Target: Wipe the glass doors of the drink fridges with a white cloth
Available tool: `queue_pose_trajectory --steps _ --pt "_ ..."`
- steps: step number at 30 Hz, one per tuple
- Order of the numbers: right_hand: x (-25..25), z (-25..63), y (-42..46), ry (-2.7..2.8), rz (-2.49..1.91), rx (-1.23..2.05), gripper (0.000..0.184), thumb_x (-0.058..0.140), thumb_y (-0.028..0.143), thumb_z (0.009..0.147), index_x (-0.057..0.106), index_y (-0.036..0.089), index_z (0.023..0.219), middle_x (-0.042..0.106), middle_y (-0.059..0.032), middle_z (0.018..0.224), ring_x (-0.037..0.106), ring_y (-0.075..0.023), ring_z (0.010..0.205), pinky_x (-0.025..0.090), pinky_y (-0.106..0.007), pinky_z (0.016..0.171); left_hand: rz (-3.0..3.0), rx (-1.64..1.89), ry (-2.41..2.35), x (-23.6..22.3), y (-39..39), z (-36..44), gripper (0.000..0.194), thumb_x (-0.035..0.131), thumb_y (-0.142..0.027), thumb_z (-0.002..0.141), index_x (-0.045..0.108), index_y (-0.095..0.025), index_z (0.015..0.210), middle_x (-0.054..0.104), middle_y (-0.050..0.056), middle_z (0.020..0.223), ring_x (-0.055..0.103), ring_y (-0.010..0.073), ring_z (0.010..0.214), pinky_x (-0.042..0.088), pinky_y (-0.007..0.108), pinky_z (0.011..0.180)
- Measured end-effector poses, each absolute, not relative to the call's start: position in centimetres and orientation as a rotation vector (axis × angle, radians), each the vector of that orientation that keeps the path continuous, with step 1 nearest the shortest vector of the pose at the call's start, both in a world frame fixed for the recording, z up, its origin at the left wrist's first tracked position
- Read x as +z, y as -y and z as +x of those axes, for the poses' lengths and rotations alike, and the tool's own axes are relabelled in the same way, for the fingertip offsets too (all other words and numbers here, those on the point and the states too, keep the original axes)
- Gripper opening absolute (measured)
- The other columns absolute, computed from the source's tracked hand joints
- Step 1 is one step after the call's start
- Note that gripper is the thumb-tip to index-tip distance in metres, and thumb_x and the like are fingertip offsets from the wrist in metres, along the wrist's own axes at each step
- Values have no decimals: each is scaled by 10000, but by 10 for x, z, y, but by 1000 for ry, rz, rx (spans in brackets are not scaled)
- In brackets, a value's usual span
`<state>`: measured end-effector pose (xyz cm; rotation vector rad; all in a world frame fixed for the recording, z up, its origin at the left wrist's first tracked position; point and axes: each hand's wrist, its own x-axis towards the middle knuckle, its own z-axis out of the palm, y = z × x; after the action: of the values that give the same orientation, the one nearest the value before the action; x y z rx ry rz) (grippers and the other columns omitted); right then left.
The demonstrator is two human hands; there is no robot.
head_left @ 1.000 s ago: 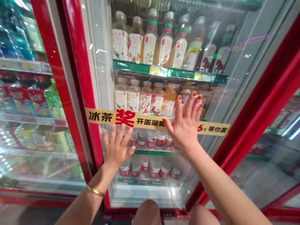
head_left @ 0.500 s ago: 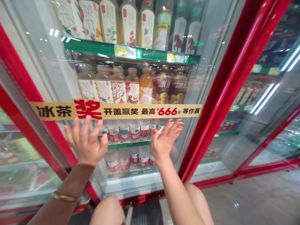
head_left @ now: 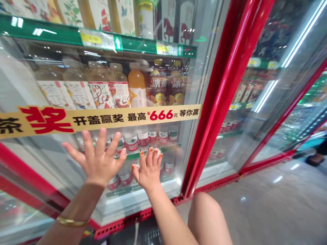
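Observation:
My left hand (head_left: 99, 161), a gold bangle (head_left: 73, 222) on its wrist, is spread open just below a yellow banner (head_left: 127, 116) on the glass fridge door (head_left: 201, 64). Its fingertips come close to the banner's lower edge; contact with the glass is hard to make out. To its right, my right hand (head_left: 149, 169), with orange nails, lies flat with fingers stretched toward the pane. White bits of what looks like a tissue (head_left: 157, 152) show beside its fingertips and near the thumb; most of it is hidden under the palm.
Behind the glass, shelves hold tea bottles (head_left: 99, 93), an orange drink bottle (head_left: 137, 83) and red-labelled water bottles (head_left: 131, 143). Red door frames (head_left: 217, 95) run along the right. My knee (head_left: 206, 211) is close to the fridge base. Grey floor (head_left: 276, 204) extends right, where a person's shoe (head_left: 315, 160) shows.
My view has moved closer and turned rightward. My right hand has moved down and left across the door, the white bits moving with it, and is nearer my left hand, which stays spread.

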<state>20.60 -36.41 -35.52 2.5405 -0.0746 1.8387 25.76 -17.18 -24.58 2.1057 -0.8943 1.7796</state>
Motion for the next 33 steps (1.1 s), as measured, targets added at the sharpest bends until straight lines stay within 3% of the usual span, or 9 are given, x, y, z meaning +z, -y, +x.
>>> queue_pose_trajectory --steps 4,8,12,14,18,21,25,29,33 --pt "-373 194 402 479 2573 1961 842 336 405 1134 -120 176 1803 -165 -209 1889 -124 -391 1771 238 -854 1310 2126 1795 864 -247 173 259 876 697 -457 995 288 -381 1765 140 3 1886 -37 265 1776 -178 623 1417" --pt "-367 198 398 709 2673 1970 891 366 413 1124 -147 119 1791 -89 -299 1877 -111 -463 1760 222 -916 1269 2097 1807 824 -253 170 262 877 707 -487 971 307 -435 1750 187 -16 1880 77 400 1765 -87 803 1388" --pt "-372 208 359 27 2653 1786 916 556 573 1065 116 318 1827 128 -105 1917 -88 -388 1780 93 -807 1374 2137 1762 816 -254 166 262 902 694 -552 954 300 -421 1754 157 -18 1886 77 466 1751 -81 851 1364" --pt "-382 205 370 97 2590 1843 944 560 605 1064 96 301 1828 63 -109 1923 -115 -384 1776 80 -810 1372 2154 1708 774 -254 166 261 907 695 -571 937 284 -489 1742 129 -76 1883 77 481 1746 -82 855 1369" --pt "-392 195 405 774 2634 2051 884 353 468 1139 -114 108 1797 -131 -294 1872 -143 -457 1758 168 -955 1246 2184 1614 670 -253 167 257 871 661 -583 935 255 -604 1705 82 -197 1859 90 518 1725 -62 864 1378" --pt "-388 198 387 650 2731 2008 932 437 459 1116 -104 139 1805 -159 -284 1871 -138 -491 1750 254 -932 1241 2213 1657 679 -251 166 257 885 639 -574 950 213 -575 1726 58 -181 1866 95 532 1716 -37 866 1374" --pt "-386 199 371 262 2647 1965 933 507 562 1107 -22 282 1824 -179 -193 1893 -131 -455 1760 299 -873 1269 2163 1777 782 -250 166 260 919 701 -534 951 259 -472 1754 137 -61 1883 121 514 1729 -13 908 1347" --pt "-371 196 400 700 2632 2131 844 295 560 1153 -74 183 1812 -217 -267 1862 -198 -504 1734 172 -1014 1172 2136 1849 819 -251 169 262 882 718 -464 973 318 -396 1755 182 10 1880 89 429 1758 -42 820 1393" --pt "-345 203 380 389 2720 2054 889 361 636 1130 -5 218 1823 -131 -244 1887 -155 -516 1741 140 -1015 1184 2126 1856 821 -250 173 260 862 696 -404 997 300 -392 1763 183 9 1875 28 331 1774 -95 697 1431"
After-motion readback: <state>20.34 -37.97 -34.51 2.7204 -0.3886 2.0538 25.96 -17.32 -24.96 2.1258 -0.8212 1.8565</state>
